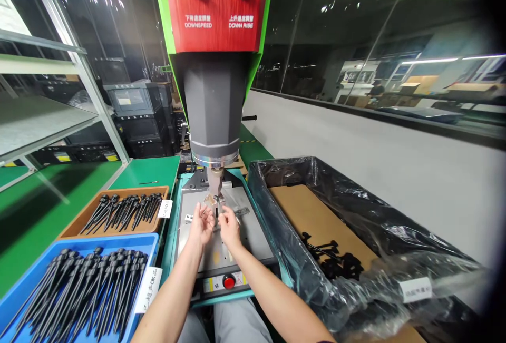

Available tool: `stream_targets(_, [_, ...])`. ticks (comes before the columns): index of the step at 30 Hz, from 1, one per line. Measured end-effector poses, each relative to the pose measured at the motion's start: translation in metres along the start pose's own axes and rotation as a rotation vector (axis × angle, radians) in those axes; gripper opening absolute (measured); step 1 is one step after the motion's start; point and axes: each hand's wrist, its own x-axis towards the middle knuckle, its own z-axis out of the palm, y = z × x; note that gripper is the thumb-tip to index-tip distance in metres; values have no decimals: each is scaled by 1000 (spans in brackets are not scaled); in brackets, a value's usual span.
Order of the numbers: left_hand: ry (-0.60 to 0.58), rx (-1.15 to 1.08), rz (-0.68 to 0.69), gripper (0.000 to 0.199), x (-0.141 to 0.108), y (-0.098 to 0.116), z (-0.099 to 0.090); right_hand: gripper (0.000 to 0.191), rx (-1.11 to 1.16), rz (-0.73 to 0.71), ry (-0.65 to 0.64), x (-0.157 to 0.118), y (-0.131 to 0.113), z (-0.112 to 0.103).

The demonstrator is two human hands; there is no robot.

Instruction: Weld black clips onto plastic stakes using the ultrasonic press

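Observation:
Under the metal horn of a press-like machine, both hands are at a small metal fixture on a grey base plate. My left hand is on the fixture's left side, palm turned up, its fingers loosely curved and apart. Opposite it, my right hand is closed, thumb against the curled fingers; whatever they pinch is hidden. A thin dark part shows upright between the hands, and I cannot tell whether either hand touches it.
To the left, a blue tray and an orange tray hold several black long-stemmed parts. At right stands a plastic-lined box with a few black parts. A red button sits at the base's front; the machine head hangs above.

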Motion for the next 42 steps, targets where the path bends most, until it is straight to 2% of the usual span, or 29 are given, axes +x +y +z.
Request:
stream_targets(4, [21, -16, 41, 10, 4, 9, 8, 41, -68, -78, 118, 13, -8, -2])
stream_targets(7, [-4, -10, 91, 10, 0, 15, 15, 43, -141, -196, 163, 25, -16, -2])
stream_targets(10, [-40, 8, 121, 11, -6, 19, 21, 38, -172, -253, 119, 38, -24, 3])
stream_targets(16, [-72, 40, 157, 15, -8, 23, 26, 24, -211, -176, 16, 58, -42, 10])
stream_targets(19, [-87, 53, 170, 16, -10, 24, 27, 23, -221, -241, 19, 59, -53, 6])
stream_targets(22, [-96, 66, 179, 18, -14, 23, 24, 26, -198, -305, 56, 45, -60, -3])
stream_targets(25, [-96, 83, 175, 22, -22, 18, 18, 27, -114, -270, 52, 18, -57, -17])
stream_targets(29, [-89, 136, 158, 27, -30, 8, 7, 29, 47, -112, -46, -23, -43, -35])
stream_targets(32, [-68, 184, 128, 25, -33, 2, -3, 38, 130, -13, -108, -45, -39, -46])
stream_targets(36, [-11, 235, 73, 22, -48, -9, -25, 37, 114, -88, -185, -56, -49, -57])
stream_targets(39, [-19, 419, 180, 27, -72, -19, -43, 31, 123, -177, -222, -59, -55, -59])
stream_targets(42, [-129, 599, 306, 31, -96, -23, -53, 31, 181, -171, -230, -64, -58, -52])
